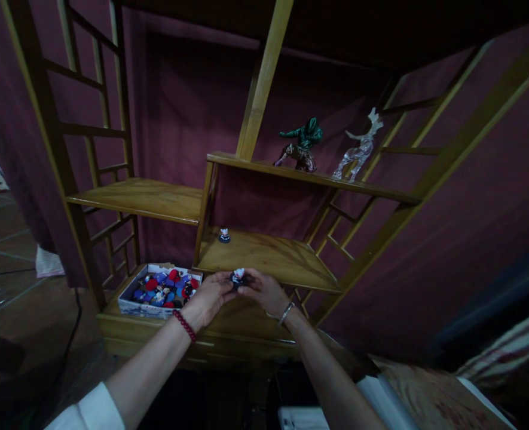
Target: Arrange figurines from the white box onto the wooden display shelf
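Between my two hands is a small figurine (pixel 238 276) with a white top and a dark round base. My left hand (pixel 214 295), with a red bead bracelet at the wrist, grips its left side. From the right, my right hand (pixel 264 292) pinches the same base; a silvery bracelet circles that wrist. Both hands are in front of the lower shelf (pixel 264 254). A similar figurine (pixel 224 235) stands upright on that shelf, near its left end. Left of my hands, a cardboard box (pixel 143 309) holds several small figurines with red, blue and dark parts.
The wooden shelf unit has a left shelf (pixel 143 197) and a higher right shelf (pixel 264 165). On the higher one stand a green hooded statuette (pixel 306 143) and a clear deer figure (pixel 360 146). An upright post (pixel 266 77) divides the unit. Papers (pixel 394 397) lie at lower right.
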A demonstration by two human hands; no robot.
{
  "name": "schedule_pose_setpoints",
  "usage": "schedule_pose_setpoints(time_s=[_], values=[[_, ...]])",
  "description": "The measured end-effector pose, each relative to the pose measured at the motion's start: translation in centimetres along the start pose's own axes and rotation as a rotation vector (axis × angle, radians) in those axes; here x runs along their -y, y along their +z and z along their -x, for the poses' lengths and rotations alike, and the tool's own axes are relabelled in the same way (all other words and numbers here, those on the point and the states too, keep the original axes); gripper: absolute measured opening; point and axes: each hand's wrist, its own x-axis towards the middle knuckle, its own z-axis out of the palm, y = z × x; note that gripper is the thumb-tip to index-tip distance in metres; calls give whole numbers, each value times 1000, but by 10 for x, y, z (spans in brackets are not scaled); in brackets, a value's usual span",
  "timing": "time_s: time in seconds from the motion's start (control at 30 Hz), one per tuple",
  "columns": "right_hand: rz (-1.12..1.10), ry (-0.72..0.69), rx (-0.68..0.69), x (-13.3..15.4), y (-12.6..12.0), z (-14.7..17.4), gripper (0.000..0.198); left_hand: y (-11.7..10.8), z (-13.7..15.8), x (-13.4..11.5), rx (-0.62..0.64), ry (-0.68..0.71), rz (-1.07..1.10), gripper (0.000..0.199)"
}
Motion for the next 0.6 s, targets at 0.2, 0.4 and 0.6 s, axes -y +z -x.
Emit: schedule_pose_setpoints(time_s=[0.2, 0.4, 0.6], values=[[17, -29, -120, -10, -5, -10, 32, 11, -19, -1, -16, 14, -30, 21], [6, -8, -178, -13, -11, -21, 30, 16, -33, -4, 28, 102, -70, 16], [1, 10, -238, -22, -24, -42, 33, 22, -57, -10, -69, 158, -210, 15]])
